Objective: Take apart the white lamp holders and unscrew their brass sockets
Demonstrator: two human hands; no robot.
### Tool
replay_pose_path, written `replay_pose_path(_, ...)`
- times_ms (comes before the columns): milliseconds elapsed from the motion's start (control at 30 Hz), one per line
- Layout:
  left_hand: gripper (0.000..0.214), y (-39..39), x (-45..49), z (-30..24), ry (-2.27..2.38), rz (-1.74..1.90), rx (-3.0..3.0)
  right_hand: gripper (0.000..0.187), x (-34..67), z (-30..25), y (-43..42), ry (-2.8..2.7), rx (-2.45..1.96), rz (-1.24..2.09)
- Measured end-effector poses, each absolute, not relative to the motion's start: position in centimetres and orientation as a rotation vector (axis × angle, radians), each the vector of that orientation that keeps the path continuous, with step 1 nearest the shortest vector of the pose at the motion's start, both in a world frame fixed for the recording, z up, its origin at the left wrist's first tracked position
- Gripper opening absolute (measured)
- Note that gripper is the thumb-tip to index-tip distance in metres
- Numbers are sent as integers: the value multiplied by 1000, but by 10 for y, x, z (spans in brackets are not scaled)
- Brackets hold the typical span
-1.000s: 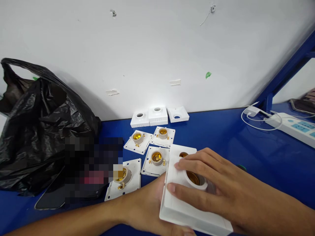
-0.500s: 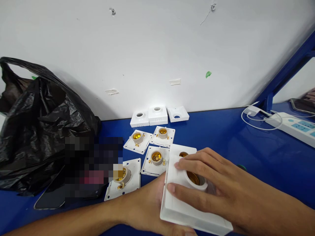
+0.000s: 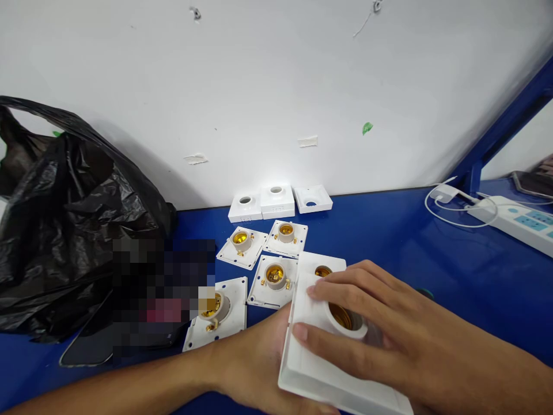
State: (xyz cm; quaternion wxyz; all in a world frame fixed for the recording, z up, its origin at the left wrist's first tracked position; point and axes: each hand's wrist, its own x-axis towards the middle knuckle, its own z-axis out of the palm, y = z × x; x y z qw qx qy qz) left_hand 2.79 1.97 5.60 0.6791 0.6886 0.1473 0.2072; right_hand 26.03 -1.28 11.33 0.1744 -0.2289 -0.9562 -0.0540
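A square white lamp holder (image 3: 311, 372) with a round gold-lined socket is tilted between my hands. My left hand (image 3: 261, 354) grips it from the left side and underneath, with most of its fingers hidden. Over the top lies my right hand (image 3: 389, 328), its fingers bent around the socket collar and pressing the white cover. Just behind it sits another white lamp holder (image 3: 309, 262), partly covered by my right fingers. Beyond are open base plates with gold sockets, including one by my left wrist (image 3: 235, 300) and a nearer middle base plate (image 3: 257, 294).
Three white covers (image 3: 276, 208) stand along the wall; the right one shows its hollow side. A black plastic bag (image 3: 86, 230) fills the left, beside a phone (image 3: 82, 351) and a blurred patch. A white power strip (image 3: 496, 213) with cables lies right on the blue table (image 3: 380, 225).
My hands keep the same hold on the lamp holder, which has shifted very slightly. The camera view has moved a little. The plates and covers lie as before.
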Motion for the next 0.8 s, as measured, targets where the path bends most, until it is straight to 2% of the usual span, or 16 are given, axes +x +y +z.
replay_pose_path(300, 91, 20, 27, 52, 304, 458, 1558, 53, 261, 112, -13, -2707, -644, -185)
replay_pose_path(500, 100, 21, 31, 63, 335, 474, 1542, 45, 261, 114, -13, -2708, -645, -218)
replay_pose_path(800, 98, 20, 33, 69, 306, 503, 1434, 42, 259, 113, -13, -2693, -660, -248)
